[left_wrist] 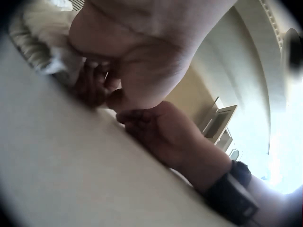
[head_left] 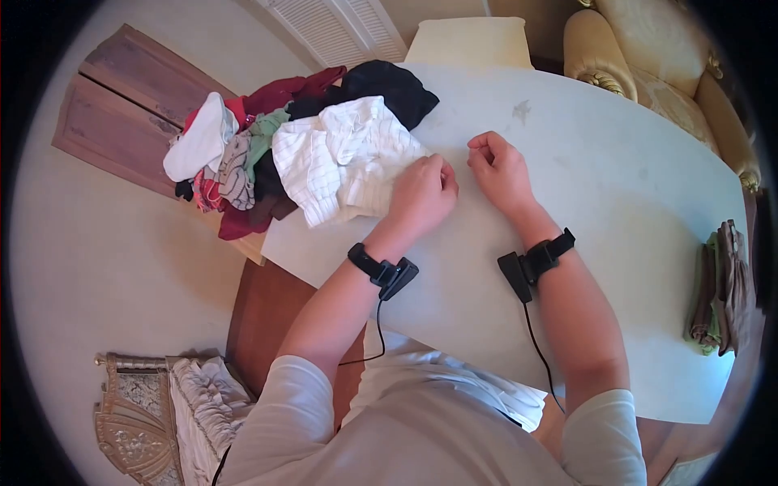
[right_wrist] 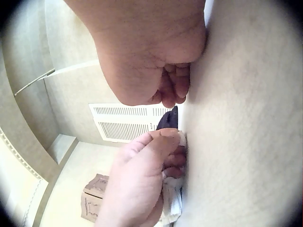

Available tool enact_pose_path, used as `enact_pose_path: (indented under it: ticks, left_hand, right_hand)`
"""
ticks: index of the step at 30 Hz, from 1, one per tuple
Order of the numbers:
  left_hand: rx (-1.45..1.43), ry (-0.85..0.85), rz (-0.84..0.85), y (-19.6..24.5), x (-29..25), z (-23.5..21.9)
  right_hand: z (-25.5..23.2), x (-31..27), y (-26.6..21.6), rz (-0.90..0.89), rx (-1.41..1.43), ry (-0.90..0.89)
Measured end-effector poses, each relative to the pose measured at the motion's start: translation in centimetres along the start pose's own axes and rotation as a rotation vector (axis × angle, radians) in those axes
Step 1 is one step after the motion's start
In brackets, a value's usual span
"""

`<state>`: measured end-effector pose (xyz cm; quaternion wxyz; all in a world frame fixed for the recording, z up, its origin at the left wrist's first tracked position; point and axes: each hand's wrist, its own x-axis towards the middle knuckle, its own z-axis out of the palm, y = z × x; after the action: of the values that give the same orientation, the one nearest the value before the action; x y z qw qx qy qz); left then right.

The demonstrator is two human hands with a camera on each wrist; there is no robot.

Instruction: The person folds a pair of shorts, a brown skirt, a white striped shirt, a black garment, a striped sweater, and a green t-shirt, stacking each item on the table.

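Note:
A crumpled white garment with thin dark stripes [head_left: 348,154] lies on the table's left part, at the front of a heap of clothes. My left hand [head_left: 425,194] is at its right edge, fingers curled, and pinches a bit of white cloth at the fingertips, as the right wrist view shows. The palm partly hides this hold in the left wrist view [left_wrist: 132,61]. A short gap to the right, my right hand [head_left: 500,172] rests on the table with its fingers loosely curled and nothing in them. Its curled fingers [right_wrist: 175,85] show in the right wrist view.
Behind the striped garment is a mixed heap with a black cloth [head_left: 389,89], a dark red cloth [head_left: 284,91], a green cloth [head_left: 263,134] and a white piece [head_left: 200,139]. Folded clothes [head_left: 720,287] stand at the table's right edge. An armchair [head_left: 656,65] is behind the table [head_left: 616,202].

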<state>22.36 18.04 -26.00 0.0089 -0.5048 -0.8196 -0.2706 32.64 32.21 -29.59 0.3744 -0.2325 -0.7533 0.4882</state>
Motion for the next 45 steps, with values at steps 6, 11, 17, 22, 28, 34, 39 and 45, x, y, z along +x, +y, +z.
enact_pose_path:
  ticks: [6, 11, 17, 22, 28, 34, 39, 45]
  left_hand:
    - [-0.063, 0.039, -0.175, -0.1, 1.0, 0.6]
    - [-0.065, 0.055, -0.176, -0.4, 1.0, 0.9]
    - [-0.009, 0.019, -0.177, -0.6, 1.5, 1.0]
    - [0.016, -0.028, -0.193, -0.4, 1.9, 0.9]
    - [0.001, -0.167, -0.2, -1.8, 3.8, 0.5]
    - [-0.903, -0.081, -0.316, 1.2, 4.8, -0.1]
    - [-1.219, 0.068, -0.283, 2.8, 5.6, 3.6]
    - [-1.606, -0.066, -0.418, 2.8, 6.0, 3.5]
  right_hand:
    - [-0.1, 0.1, -0.2, 0.006, -0.027, -0.021]
    - [0.0, 0.2, 0.2, 0.012, -0.012, -0.032]
    - [-0.1, 0.1, -0.3, 0.036, -0.015, -0.043]
    - [-0.1, 0.0, 0.1, 0.02, -0.022, -0.047]
    - [0.4, 0.2, 0.5, -0.068, 0.006, -0.046]
    - [0.3, 0.0, -0.7, -0.03, 0.088, 0.049]
    - [0.2, 0.1, -0.8, -0.022, 0.16, 0.175]
    - [0.2, 0.0, -2.1, -0.2, 0.146, 0.316]
